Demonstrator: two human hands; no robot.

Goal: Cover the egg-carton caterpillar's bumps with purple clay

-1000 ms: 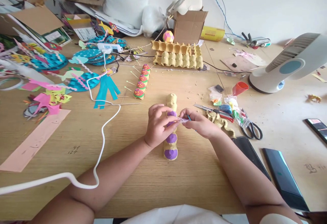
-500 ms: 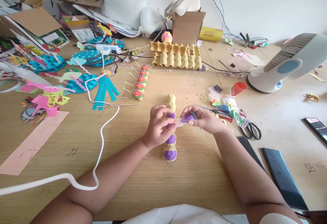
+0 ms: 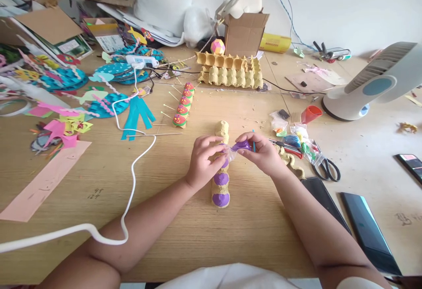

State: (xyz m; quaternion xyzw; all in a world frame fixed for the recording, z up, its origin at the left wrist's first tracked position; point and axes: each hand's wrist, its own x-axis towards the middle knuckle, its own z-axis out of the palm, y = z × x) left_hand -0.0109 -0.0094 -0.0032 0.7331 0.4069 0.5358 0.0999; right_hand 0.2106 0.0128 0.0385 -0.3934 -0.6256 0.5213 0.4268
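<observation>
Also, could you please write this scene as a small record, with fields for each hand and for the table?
left hand: pinches the clear end of a small plastic bag
right hand: grips the bag's purple part, with a thin blue stick
below hands: egg-carton strip, purple on several bumps, far end plain
beyond, left: red-and-green strip
right side: utility knife, scissors, red cup, fan
far side: egg cartons

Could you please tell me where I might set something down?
Bare wood lies between the white cable and the left hand, and between the scissors and the far-right phone. It is crowded around the blue discs and the plastic bags.
</observation>
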